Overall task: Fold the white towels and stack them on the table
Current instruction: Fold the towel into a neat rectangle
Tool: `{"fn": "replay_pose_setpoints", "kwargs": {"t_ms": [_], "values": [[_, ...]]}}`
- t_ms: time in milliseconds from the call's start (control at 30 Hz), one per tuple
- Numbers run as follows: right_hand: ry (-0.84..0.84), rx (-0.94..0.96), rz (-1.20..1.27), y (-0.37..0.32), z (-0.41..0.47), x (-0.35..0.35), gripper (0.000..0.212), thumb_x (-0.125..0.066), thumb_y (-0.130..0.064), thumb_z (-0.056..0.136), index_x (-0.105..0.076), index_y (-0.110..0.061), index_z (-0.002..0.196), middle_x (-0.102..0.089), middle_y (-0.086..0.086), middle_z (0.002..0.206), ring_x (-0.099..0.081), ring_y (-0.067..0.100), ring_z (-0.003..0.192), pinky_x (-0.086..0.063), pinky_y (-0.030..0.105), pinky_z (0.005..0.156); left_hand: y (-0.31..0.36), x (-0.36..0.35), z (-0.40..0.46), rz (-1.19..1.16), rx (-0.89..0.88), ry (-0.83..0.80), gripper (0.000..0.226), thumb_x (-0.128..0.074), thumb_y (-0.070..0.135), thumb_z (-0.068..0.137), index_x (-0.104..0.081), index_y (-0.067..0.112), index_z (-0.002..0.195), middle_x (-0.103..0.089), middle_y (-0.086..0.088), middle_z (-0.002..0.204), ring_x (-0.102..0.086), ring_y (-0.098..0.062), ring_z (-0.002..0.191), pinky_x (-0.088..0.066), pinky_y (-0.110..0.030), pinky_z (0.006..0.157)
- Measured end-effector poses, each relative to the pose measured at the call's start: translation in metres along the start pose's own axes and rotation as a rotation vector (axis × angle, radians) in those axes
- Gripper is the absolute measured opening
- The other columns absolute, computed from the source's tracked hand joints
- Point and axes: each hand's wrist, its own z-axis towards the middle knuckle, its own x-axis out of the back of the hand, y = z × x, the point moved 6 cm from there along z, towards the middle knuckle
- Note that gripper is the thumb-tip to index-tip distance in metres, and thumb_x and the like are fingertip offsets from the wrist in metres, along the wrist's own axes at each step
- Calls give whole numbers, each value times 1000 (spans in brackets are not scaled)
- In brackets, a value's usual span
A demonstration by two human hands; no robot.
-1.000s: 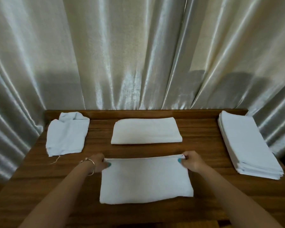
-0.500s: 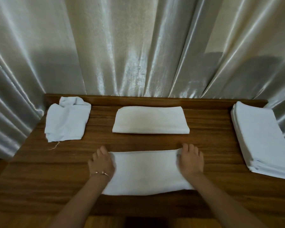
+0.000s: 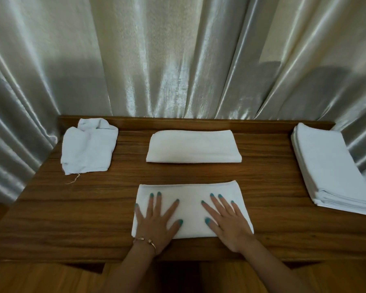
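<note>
Shiny silver curtains (image 3: pixel 178 60) hang behind a brown wooden table (image 3: pixel 273 187) and wrap round its sides. Near the front edge lies a folded white towel (image 3: pixel 190 193), and the left hand (image 3: pixel 156 220) and right hand (image 3: pixel 226 220) both press flat on it with fingers spread, gripping nothing. Behind it sits another folded towel (image 3: pixel 193 149), a crumpled cloth (image 3: pixel 89 149) lies at the back left, and a stack of towels (image 3: pixel 330 168) rests on the right.

A single head-worn wide-angle view looks forward and down from close above the left hand (image 3: pixel 156 223) and right hand (image 3: pixel 228 223). It faces the wooden table (image 3: pixel 268 178) beyond the fingertips and the curtain (image 3: pixel 178 60) farther behind them.
</note>
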Motion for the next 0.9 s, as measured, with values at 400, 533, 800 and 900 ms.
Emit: {"fn": "replay_pose_setpoints", "kwargs": {"t_ms": [400,533,800,900], "values": [[-11,-22,-26,43,-27,-4,79,-7,-78,84,20,-39,148,21,-16,157,22,5,145,9,36,118,-4,8,-21,88,-370,43,57,-6,48,94,-11,33,149,-13,4,159,-6,-16,146,-7,-41,118],[-37,99,-166,50,-36,4,78,-30,-68,91,8,-37,153,10,-12,160,9,7,148,10,37,119,-18,-2,-30,-11,-417,-54,70,-17,73,84,19,50,140,16,19,155,18,-5,144,12,-33,117],[-12,128,-233,50,-38,23,76,-53,-5,91,-16,-24,154,-15,-1,162,-12,15,149,5,29,116,-13,17,-27,30,-406,-125,89,-55,5,82,-5,36,150,2,11,160,1,-12,148,-4,-31,120],[20,7,35,56,-33,41,56,-56,-12,91,-43,-29,142,-42,-6,150,-37,9,138,0,33,120,-21,32,-22,-189,-203,-63,66,-56,9,84,-37,30,143,-27,10,155,-27,-11,142,-22,-20,114]]}}
